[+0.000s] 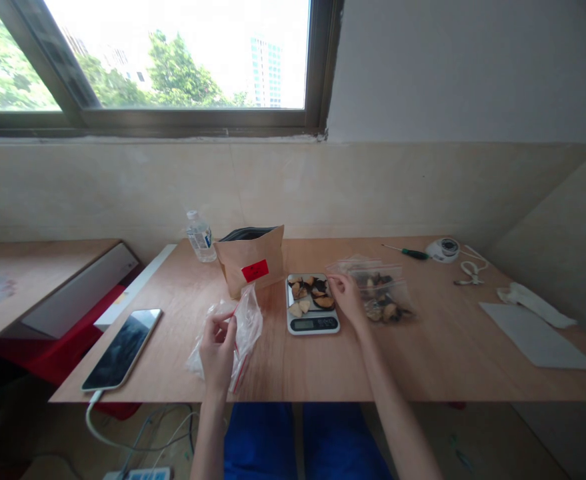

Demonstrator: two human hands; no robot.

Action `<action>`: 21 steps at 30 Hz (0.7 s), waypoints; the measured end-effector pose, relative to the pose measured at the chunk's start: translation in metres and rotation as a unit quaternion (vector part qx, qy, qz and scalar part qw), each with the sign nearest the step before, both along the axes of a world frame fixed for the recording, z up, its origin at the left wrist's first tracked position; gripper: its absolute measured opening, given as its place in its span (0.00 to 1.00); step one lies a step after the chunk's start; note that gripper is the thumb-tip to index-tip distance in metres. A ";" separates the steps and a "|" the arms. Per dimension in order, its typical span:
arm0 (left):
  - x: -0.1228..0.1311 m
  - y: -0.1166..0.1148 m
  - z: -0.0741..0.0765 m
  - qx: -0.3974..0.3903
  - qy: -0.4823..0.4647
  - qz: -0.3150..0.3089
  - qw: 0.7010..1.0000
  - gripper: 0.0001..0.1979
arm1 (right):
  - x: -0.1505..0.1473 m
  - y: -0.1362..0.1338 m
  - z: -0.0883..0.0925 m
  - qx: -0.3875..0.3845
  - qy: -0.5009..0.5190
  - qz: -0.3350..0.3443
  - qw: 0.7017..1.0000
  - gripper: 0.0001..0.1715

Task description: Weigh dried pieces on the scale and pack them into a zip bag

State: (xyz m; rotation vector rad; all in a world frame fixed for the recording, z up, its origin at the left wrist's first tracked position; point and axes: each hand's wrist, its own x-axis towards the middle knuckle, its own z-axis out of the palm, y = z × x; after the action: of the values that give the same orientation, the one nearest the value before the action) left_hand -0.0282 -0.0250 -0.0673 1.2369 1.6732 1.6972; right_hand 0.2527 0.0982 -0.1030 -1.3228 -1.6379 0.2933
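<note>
My left hand (217, 350) is closed on a clear zip bag (245, 323) with a red seal strip and holds it up off the wooden table (423, 360). My right hand (347, 297) reaches to the right edge of a small digital scale (313, 305), fingers pinched at the dried slices (310, 293) piled on its plate; I cannot make out whether a piece is between them. Just right of that hand lie filled clear bags (385, 297) of the same slices. A brown paper bag (251, 261) with a red label stands open behind the scale.
A phone (123, 348) on a white cable lies at the table's left front. A water bottle (200, 235) stands at the back left. A screwdriver (407, 252), a round white device (443, 249), cords and a white sheet (535, 337) lie on the right.
</note>
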 end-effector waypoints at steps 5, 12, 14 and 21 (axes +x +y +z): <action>0.000 0.001 -0.002 0.001 -0.004 -0.002 1.000 0.10 | 0.002 -0.017 0.006 -0.006 0.006 0.001 1.000 0.16; 0.001 0.002 -0.001 0.002 -0.006 -0.001 1.000 0.09 | 0.003 -0.025 0.010 -0.026 0.012 0.015 0.999 0.17; 0.001 0.001 -0.001 0.003 -0.006 -0.004 1.000 0.09 | 0.001 -0.025 0.009 -0.028 -0.007 0.022 0.999 0.17; 0.003 0.001 -0.002 0.001 -0.011 -0.012 1.000 0.09 | -0.021 -0.029 0.012 -0.022 -0.159 -0.030 0.986 0.11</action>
State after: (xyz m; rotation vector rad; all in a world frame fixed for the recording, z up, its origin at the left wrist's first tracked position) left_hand -0.0255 -0.0235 -0.0691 1.2303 1.6367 1.6925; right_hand 0.2318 0.0694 -0.0909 -1.5098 -1.8590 0.0831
